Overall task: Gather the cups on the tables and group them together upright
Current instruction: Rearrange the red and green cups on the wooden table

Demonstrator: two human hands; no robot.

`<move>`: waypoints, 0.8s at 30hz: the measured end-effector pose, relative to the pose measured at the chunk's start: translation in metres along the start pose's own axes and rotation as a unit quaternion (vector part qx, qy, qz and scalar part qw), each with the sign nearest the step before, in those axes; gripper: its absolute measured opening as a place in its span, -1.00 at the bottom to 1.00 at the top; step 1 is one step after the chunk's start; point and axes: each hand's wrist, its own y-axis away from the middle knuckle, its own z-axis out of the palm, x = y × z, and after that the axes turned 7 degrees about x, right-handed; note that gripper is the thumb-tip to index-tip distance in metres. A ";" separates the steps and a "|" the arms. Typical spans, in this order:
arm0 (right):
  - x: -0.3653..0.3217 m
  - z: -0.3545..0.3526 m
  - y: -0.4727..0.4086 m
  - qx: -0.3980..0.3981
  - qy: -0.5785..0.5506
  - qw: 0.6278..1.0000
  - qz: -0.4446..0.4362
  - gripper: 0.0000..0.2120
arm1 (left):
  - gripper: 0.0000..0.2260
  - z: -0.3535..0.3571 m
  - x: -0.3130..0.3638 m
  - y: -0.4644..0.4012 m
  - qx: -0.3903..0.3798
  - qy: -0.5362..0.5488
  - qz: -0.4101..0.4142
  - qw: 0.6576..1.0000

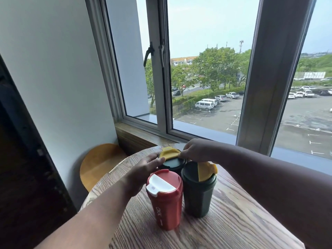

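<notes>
A wide window (206, 69) filled the far side of the view, with a round wooden stool (97, 164) tucked below it to the left. Nearer stood the wooden bench (233, 221), and on it three lidded cups in a tight cluster, all upright, their long axes vertical and lids up. The red cup (166, 200) with a white lid stood nearest the person; the dark green cup (198, 191) with a yellow flap stood just beside it to the right, apparently touching. The third cup (171, 161), dark with a yellow flap, sat behind those two, toward the window.

That rear cup lay between both hands, which met over its lid. The left hand (143, 169) reached in from the left, fingers fairly straight, tips resting against the lid's rim. The right hand (195, 150) came from the right with fingers curled, seeming to pinch the yellow flap's edge. Both hands were about equally near, so any final nudge would likely draw this cup toward the person, closing it against its neighbours
</notes>
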 end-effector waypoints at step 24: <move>0.013 -0.005 0.001 0.021 -0.107 0.994 0.003 -0.66 | -0.66 0.000 0.017 0.006 0.057 -0.108 0.034 0.992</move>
